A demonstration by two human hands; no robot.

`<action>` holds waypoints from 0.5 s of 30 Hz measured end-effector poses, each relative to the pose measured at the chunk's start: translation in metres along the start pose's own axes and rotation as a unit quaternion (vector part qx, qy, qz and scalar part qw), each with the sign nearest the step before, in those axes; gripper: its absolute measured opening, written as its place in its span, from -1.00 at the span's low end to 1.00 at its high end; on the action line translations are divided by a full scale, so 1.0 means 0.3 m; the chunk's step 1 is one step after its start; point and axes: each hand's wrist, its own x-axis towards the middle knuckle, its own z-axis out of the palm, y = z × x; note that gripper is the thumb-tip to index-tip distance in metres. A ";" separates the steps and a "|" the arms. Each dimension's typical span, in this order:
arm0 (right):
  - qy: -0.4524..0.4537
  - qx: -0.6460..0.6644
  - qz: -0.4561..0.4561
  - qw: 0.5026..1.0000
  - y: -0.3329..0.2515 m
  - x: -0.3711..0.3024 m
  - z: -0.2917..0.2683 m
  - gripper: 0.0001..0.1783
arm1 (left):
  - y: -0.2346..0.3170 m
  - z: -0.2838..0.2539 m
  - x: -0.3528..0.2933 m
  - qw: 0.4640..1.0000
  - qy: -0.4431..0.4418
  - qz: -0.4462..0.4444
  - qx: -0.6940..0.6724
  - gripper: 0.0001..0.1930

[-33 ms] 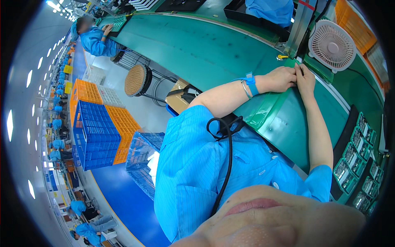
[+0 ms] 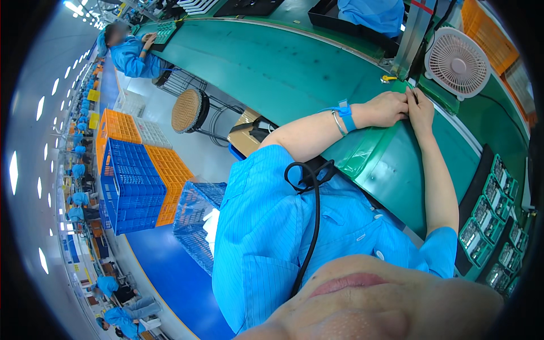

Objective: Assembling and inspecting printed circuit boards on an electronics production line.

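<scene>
My left hand (image 2: 390, 109) is closed, knuckles up, at the far edge of the green conveyor belt (image 2: 272, 68). It wears a blue wrist strap (image 2: 345, 116) with a thin bracelet beside it. Against it, my right hand (image 2: 421, 113) pinches with thumb and fingers; a small dark bit shows between them, too little to name. What the left fingers hold, if anything, is hidden. Under and beside the hands, a shiny green strip (image 2: 365, 153) lies across the belt. A small yellow piece (image 2: 389, 78) with a metal end sits just beyond the left hand.
A white fan (image 2: 458, 63) stands at the far right beside a metal post (image 2: 412, 39). Green-framed circuit boards (image 2: 475, 242) lie on black mats at right. Crates (image 2: 136, 187), a round stool (image 2: 190, 110) and a cardboard box (image 2: 243, 133) are left. A co-worker (image 2: 133, 56) sits up the belt.
</scene>
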 end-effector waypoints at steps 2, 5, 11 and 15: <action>-0.001 0.000 0.002 1.000 0.003 0.001 0.000 -0.65 | 0.002 0.000 0.000 1.000 -0.002 -0.001 0.001 -0.84; -0.002 -0.005 0.003 1.000 0.009 0.000 -0.002 -0.64 | 0.008 0.000 0.002 1.000 0.001 -0.004 -0.007 -0.85; -0.002 -0.003 0.003 1.000 0.001 0.004 -0.001 -0.63 | 0.001 -0.002 0.003 1.000 -0.004 -0.007 -0.007 -0.85; -0.002 0.008 0.000 1.000 0.006 0.002 0.001 -0.61 | 0.001 0.003 -0.001 1.000 0.006 0.003 -0.008 -0.85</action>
